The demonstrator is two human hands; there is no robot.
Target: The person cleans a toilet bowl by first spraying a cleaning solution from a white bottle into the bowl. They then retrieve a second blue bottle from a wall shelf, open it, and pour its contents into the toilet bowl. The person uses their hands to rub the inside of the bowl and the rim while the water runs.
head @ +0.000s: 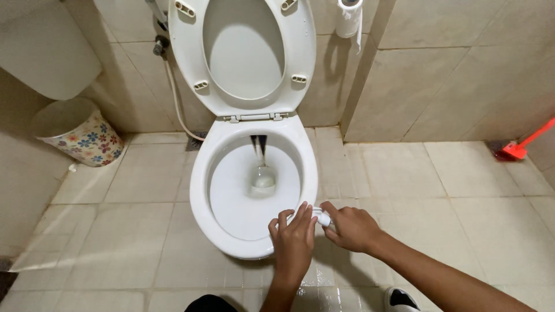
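At lower centre of the frame, our left hand (293, 242) rests released on the toilet bowl (199, 190) rim, steadying; our right hand (351, 228) grip clenches a small white nozzle (323, 218), aimed inward.

The floor (439, 190) and walls (462, 75) were clad in beige tiles. A floral bin (78, 132) was positioned in the left corner.

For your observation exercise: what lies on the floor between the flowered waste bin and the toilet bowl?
In the head view, only bare floor tiles separate the flowered bin from the toilet bowl.
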